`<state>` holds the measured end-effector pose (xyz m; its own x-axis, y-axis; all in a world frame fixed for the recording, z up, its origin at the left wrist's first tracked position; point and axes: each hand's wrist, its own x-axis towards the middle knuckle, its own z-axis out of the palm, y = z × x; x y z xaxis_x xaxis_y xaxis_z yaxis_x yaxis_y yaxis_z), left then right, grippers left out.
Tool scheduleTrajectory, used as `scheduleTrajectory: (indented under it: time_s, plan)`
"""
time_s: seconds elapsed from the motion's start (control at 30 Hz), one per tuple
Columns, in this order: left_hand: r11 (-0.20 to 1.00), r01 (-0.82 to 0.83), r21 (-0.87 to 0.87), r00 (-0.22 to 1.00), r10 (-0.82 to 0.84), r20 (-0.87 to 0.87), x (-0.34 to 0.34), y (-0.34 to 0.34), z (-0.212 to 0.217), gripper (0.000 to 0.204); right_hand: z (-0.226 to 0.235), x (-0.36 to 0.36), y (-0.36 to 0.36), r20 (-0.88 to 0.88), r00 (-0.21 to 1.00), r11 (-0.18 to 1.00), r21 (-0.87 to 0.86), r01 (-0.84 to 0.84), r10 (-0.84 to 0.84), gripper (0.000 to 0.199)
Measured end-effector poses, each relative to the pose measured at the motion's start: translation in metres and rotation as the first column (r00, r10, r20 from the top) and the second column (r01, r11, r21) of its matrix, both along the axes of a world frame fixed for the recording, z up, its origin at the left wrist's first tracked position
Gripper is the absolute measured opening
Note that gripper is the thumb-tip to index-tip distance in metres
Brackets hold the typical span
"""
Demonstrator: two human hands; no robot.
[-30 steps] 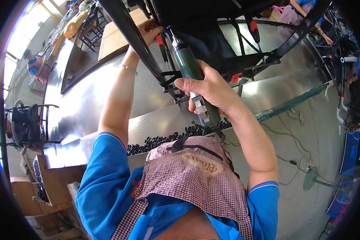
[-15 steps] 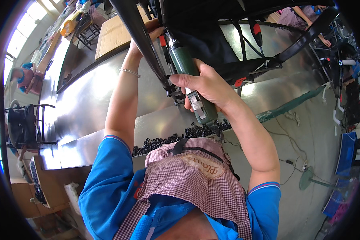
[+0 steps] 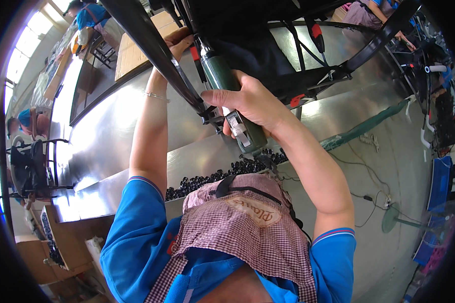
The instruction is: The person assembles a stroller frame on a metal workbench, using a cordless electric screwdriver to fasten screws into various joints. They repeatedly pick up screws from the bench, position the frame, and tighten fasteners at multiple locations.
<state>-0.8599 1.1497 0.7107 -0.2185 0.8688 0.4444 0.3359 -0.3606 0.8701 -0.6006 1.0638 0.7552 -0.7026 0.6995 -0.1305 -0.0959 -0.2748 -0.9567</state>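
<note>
**A:** Where the right hand (image 3: 255, 103) sits, what's in it?

**B:** Green power driver (image 3: 232, 108), fist wrapped round the body. Long axis runs from lower right, near the chest, up and left. Nose end points up toward the black frame (image 3: 151, 50); butt end hangs just above the tray of small black parts (image 3: 207, 178).

**A:** Left hand (image 3: 179, 43)?

**B:** Raised high, arm nearly straight, fingers curled over the frame tube beside the driver's nose. Thin bracelet (image 3: 155, 95) on the wrist.

**A:** Frame's lie?

**B:** Main tube slants from upper left down to a joint just left of the driver; other tubes run off right across the steel table (image 3: 111, 136).

**A:** Tip contact?

**B:** Cannot tell; hidden behind the tube.

**A:** Surroundings?

**B:** Checked apron (image 3: 237, 227) below. Another person in blue (image 3: 88, 15) at far upper left.
</note>
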Motion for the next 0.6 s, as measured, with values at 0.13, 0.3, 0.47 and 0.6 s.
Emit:
scheduleTrajectory:
  time_s: [0.13, 0.3, 0.47, 0.6]
  plan:
    - [1.0, 0.006, -0.031, 1.0, -0.006, 0.014, -0.005, 0.001, -0.001, 0.033, -0.001, -0.002, 0.002, -0.025, 1.0, 1.0, 0.001, 0.012, -0.012, 0.066]
    - [0.992, 0.112, -0.051, 0.993, -0.11, 0.044, -0.028, 0.011, -0.013, 0.041, -0.001, -0.003, 0.0, -0.027, 0.999, 0.999, -0.033, 0.036, -0.037, 0.068]
    - [0.992, 0.116, -0.048, 0.989, -0.111, 0.103, -0.021, 0.01, -0.012, 0.044, 0.0, -0.002, 0.0, -0.031, 0.998, 0.999, -0.016, 0.048, -0.049, 0.067]
    - [1.0, 0.013, -0.016, 0.999, -0.012, 0.044, -0.011, 0.01, -0.012, 0.039, -0.007, -0.006, 0.001, -0.032, 0.996, 0.996, 0.031, 0.08, -0.079, 0.064]
